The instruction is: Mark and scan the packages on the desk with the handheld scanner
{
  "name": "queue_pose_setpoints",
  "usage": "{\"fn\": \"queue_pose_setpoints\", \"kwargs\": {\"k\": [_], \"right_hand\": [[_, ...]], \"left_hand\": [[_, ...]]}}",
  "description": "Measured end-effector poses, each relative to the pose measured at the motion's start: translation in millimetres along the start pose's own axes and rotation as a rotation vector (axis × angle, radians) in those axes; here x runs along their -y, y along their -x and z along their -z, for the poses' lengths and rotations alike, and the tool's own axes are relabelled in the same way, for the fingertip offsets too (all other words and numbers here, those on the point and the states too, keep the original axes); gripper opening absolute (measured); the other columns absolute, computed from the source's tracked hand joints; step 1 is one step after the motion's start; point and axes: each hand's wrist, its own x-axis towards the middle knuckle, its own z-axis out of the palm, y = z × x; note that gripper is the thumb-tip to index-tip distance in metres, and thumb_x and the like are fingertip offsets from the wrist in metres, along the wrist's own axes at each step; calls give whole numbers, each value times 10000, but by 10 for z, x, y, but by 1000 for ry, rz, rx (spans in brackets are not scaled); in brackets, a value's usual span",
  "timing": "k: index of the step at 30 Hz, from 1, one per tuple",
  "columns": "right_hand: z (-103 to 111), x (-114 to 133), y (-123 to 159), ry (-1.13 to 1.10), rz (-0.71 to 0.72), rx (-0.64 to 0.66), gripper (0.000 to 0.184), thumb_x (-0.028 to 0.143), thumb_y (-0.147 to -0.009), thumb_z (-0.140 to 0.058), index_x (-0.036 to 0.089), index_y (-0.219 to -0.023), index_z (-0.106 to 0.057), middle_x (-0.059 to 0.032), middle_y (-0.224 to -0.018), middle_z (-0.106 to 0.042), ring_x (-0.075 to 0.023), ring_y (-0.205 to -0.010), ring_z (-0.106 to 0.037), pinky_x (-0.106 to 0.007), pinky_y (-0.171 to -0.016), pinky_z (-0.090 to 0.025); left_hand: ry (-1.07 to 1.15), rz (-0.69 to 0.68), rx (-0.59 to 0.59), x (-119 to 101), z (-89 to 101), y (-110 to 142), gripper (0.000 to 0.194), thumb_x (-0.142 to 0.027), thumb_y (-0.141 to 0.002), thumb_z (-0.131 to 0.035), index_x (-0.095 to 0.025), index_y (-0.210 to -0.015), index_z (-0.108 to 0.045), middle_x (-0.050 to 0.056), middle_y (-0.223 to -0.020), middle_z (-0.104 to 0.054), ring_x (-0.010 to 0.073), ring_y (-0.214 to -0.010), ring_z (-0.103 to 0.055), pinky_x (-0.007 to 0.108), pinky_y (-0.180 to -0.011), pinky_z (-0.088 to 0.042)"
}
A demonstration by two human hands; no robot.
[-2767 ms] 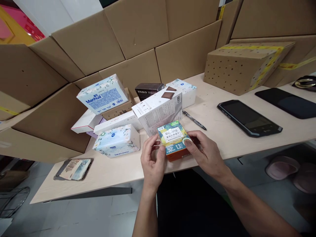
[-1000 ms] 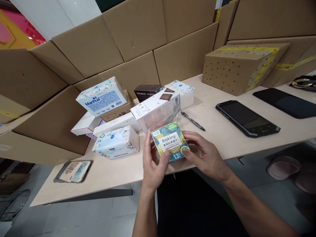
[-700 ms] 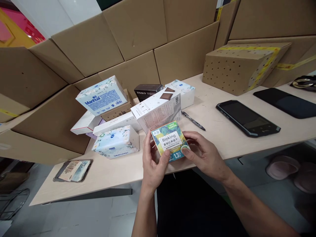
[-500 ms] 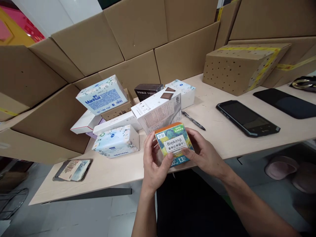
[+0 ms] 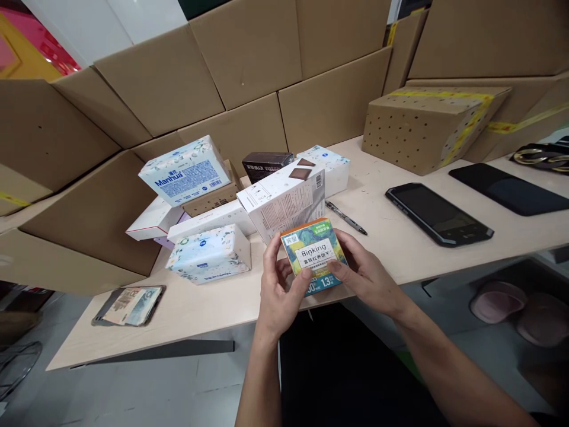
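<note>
A small blue, green and yellow biscuit box (image 5: 315, 252) marked "Binking" is held between my two hands at the table's front edge, its printed face tilted up toward me. My left hand (image 5: 284, 287) grips its left side, thumb on the front. My right hand (image 5: 362, 270) closes on the right side, its thumb also pressing the front. The fingers behind the box are partly hidden. Just beyond it stands a white carton (image 5: 284, 198) with chocolate-coloured squares on top. A pen (image 5: 347, 217) lies to the right of that carton.
Tissue packs (image 5: 208, 252) and several boxes are piled at left centre. Banknotes (image 5: 133, 305) lie on a dark flat case at the left front. A rugged handheld device (image 5: 439, 213) and a black phone (image 5: 509, 188) lie on the right. Cardboard boxes (image 5: 333, 98) wall off the back.
The biscuit box has been tilted about in my hands, its face turning up toward me from a lower, flatter pose. Both hands keep their hold. The view has shifted slightly.
</note>
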Motion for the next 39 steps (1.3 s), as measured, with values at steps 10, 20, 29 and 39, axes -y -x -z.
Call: {"fn": "queue_pose_setpoints", "kwargs": {"k": [10, 20, 29, 39], "right_hand": [[269, 89, -236, 764, 149, -281, 362, 464, -978, -507, 196, -1144, -686, -122, -1127, -722, -262, -953, -697, -427, -871, -562], [567, 290, -868, 1432, -380, 44, 286, 310, -939, -501, 120, -885, -708, -185, -943, -736, -260, -874, -692, -323, -689, -437], [679, 362, -770, -31, -150, -242, 222, 374, -825, -646, 227, -764, -491, 11, -585, -627, -88, -395, -476, -219, -364, -303], [-59, 566, -422, -83, 102, -56, 134, 315, -925, -592, 191, -955, -633, 1, -732, -681, -102, -601, -631, -234, -554, -530]], "left_hand": [[5, 78, -62, 4, 19, 6, 738, -446, -889, -704, -340, -1521, -338, 135, -1529, -496, 254, -1189, -664, 372, -937, -582], [42, 121, -64, -59, 9, 2, 767, -436, -880, -723, -337, -1531, -329, 124, -1539, -474, 236, -1197, -646, 338, -956, -561], [30, 125, -84, -25, 10, 9, 812, -451, -876, -720, -336, -1554, -288, 133, -1542, -471, 264, -1223, -635, 368, -961, -566], [25, 122, -78, -36, -1, -2, 784, -436, -893, -707, -364, -1552, -288, 107, -1563, -450, 260, -1229, -632, 365, -954, -573]]}}
